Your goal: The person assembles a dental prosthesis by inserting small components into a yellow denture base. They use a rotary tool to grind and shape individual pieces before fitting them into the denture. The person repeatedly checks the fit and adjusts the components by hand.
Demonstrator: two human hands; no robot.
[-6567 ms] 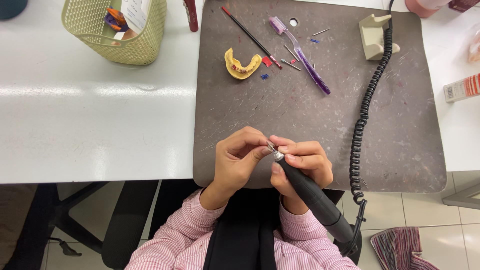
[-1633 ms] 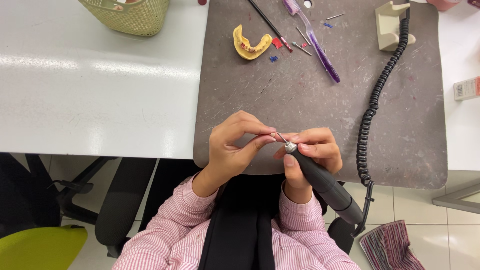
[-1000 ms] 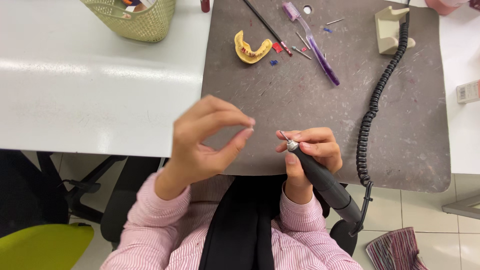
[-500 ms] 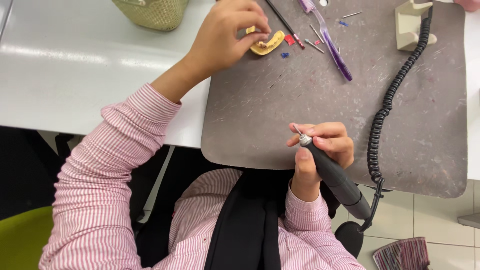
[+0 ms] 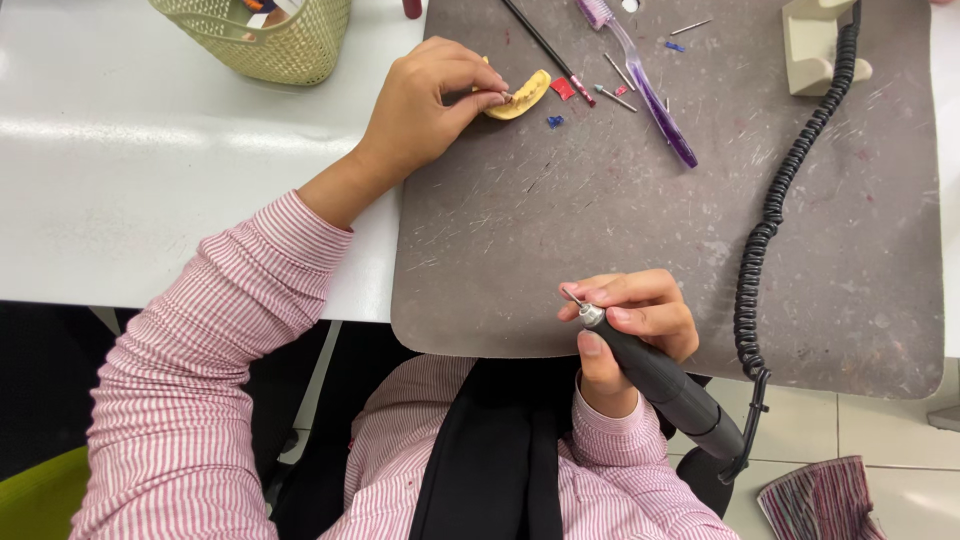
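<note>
Yellow arch-shaped dental cast [image 5: 520,97] lies near the far edge of the grey mat [image 5: 620,250], toward its far-left corner. Left hand [image 5: 425,100] reaches out to it, thumb and fingertips pinched together at the cast's left end, touching it; cannot tell if it is lifted or resting flat.

Right hand [image 5: 630,320] sits at the mat's near edge, fingers wrapped tight round a dark rotary handpiece [image 5: 660,375], its small bur tip pointing up-left and touching nothing. No grinding in hand at this moment; the cast is well apart from the tool, so the work on it looks paused, not finished.

Around the cast: a thin black-handled tool [image 5: 545,45], a purple toothbrush [image 5: 640,80], loose burs and small red and blue bits just beside it. Coiled black cord [image 5: 780,190] runs down the mat's right side from a beige stand [image 5: 815,45]. Woven basket [image 5: 265,40] on the white table [image 5: 150,180], far left. Nothing lies between the hands.
</note>
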